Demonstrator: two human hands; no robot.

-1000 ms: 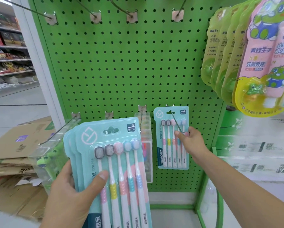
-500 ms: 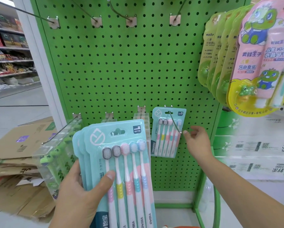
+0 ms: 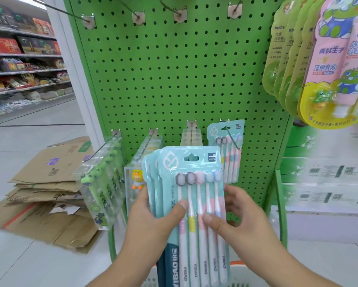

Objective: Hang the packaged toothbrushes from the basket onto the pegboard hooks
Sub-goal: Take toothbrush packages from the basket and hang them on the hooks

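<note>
**Peeling the next pack off the stack**

Head camera, the only view I have. My left hand [image 3: 151, 222] grips a fanned stack of pale teal card-and-blister toothbrush packs [image 3: 196, 204], thumb curled over the front of the top pack and fingers behind it. My right hand [image 3: 242, 216] has its fingers partly curled around the right edge of that top pack, thumb lying on the clear blister over the brush handles; I read it as a light pinch.

One matching teal pack [image 3: 228, 148] already hangs on the low right wire hook [image 3: 233, 139] of the green perforated pegboard [image 3: 174, 79], close behind and above the stack. A white slatted plastic basket [image 3: 236, 274] shows at the bottom edge, below my hands.

I judge these packs light and flat, with stiff card backs that will flex if squeezed, and a glossy blister that could slip against its neighbours. The best hold looks like the card's side edge around mid-height, leaving the cut-out hang slot [image 3: 191, 158] at the top free for the hook tip.
</note>
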